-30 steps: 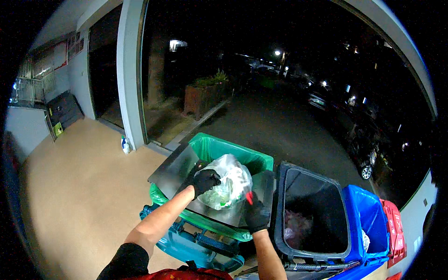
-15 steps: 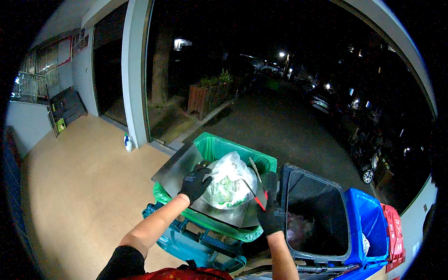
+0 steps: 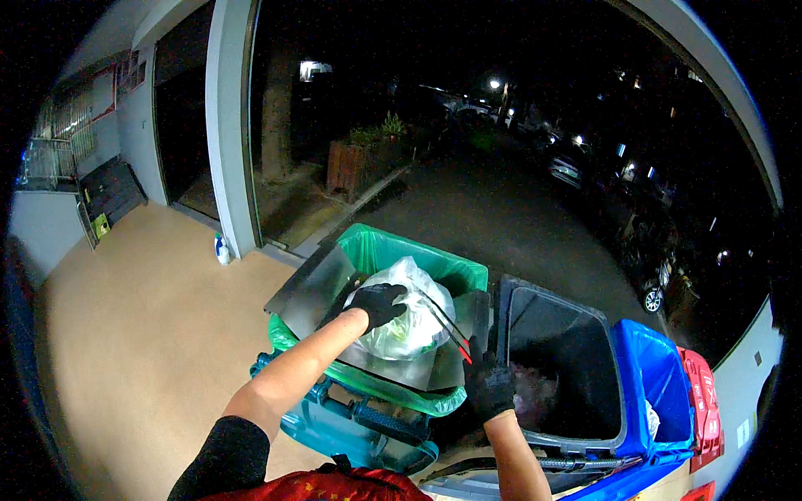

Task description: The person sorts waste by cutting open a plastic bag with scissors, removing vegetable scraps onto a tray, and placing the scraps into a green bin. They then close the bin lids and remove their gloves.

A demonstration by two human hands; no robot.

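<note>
A white translucent plastic bag [image 3: 407, 327], with something greenish showing through, sits on a grey metal sheet [image 3: 332, 282] laid across a green-lined bin [image 3: 418, 253]. My left hand [image 3: 378, 306], in a black glove, lies against the bag's upper left side with its fingers closed on the plastic. Black tongs with red grips [image 3: 465, 351] are in my black-gloved right hand [image 3: 490, 389], at the bin's right side. The tongs' arms are close together and their tips reach the bag's top; whether they pinch the plastic I cannot tell.
Right of the green-lined bin stands a dark grey open bin [image 3: 576, 359], then a blue-lined bin [image 3: 639, 367] and a red bin [image 3: 702, 401]. A teal lid [image 3: 351, 434] hangs at the near side. A white bottle [image 3: 221, 250] stands by the pillar [image 3: 227, 125].
My left hand has moved right, further over the bag. The tongs' arms have come together, their tips now at the bag's top. The view has shifted slightly.
</note>
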